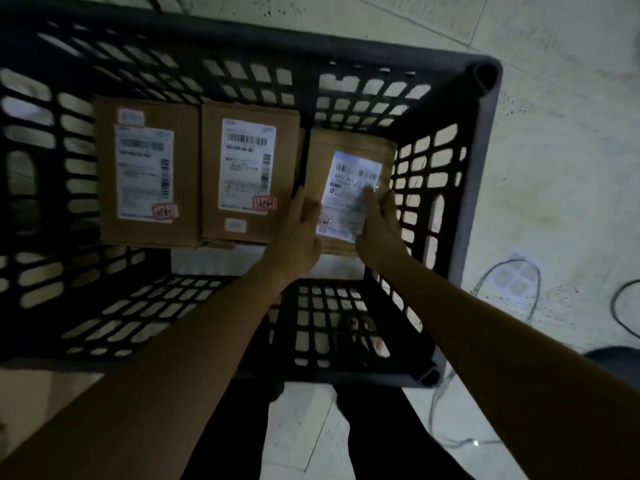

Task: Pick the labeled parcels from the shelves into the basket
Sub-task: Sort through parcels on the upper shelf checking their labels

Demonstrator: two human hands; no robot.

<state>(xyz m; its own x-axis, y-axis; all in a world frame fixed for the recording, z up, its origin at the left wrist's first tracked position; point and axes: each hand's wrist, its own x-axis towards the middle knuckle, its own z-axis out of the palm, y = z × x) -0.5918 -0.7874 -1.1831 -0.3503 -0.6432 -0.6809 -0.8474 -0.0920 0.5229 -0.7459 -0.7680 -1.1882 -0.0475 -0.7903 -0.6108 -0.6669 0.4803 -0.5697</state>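
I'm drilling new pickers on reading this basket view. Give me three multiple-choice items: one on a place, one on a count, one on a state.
1. Where in the black lattice plastic basket is the held brown cardboard parcel?
A. left end of the row
B. middle
C. right end

2. How many white-labelled parcels are in the basket?
A. three
B. two
C. five

3. What are the left hand and right hand doing?
A. hanging idle
B. both gripping one parcel
C. each holding a different parcel

Key:
1 C, it sits beside the right wall.
2 A, the left parcel, the middle parcel and the held one.
3 B, both hands clasp its near end.
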